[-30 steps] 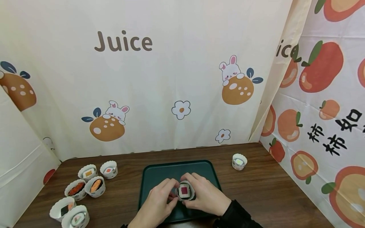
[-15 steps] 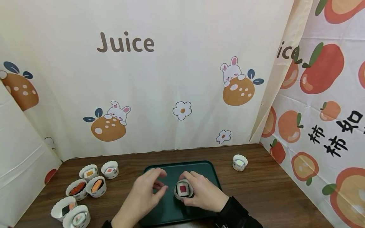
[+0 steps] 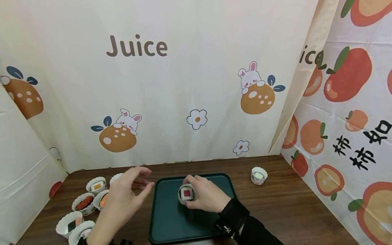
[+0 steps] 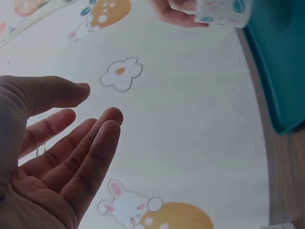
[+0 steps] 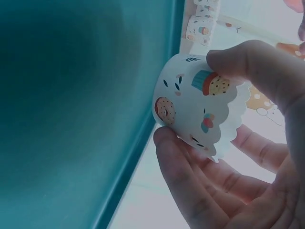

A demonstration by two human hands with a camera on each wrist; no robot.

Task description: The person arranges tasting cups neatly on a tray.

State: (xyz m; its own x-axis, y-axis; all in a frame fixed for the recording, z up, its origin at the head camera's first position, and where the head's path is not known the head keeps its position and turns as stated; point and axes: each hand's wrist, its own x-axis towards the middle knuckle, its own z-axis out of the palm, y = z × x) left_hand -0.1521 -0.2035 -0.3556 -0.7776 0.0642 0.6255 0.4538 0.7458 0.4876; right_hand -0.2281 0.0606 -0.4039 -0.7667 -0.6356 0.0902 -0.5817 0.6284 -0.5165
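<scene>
In the head view my right hand [image 3: 209, 195] grips a white scalloped paper baking cup [image 5: 188, 102] by its sides, above the dark green tray [image 3: 177, 224]. Inside the cup sits a sushi roll piece [image 3: 186, 193] with a dark red square centre. The right wrist view shows thumb and fingers pinching the printed cup wall. My left hand [image 3: 122, 199] is raised left of the tray, holding nothing, its fingers loosely bent and apart from the thumb. It partly hides the paper cups at the left.
Several paper cups with sushi pieces, among them a red-topped one [image 3: 84, 203] and a yellow-topped one [image 3: 97, 185], stand on the wooden table [image 3: 284, 211] at the left. Another cup [image 3: 258, 176] stands at the back right. Printed curtains [image 3: 171, 85] enclose the table's back and sides.
My left hand has let go of the cup and moved left, towards the group of cups. My right hand has carried the cup left and towards the back of the tray.
</scene>
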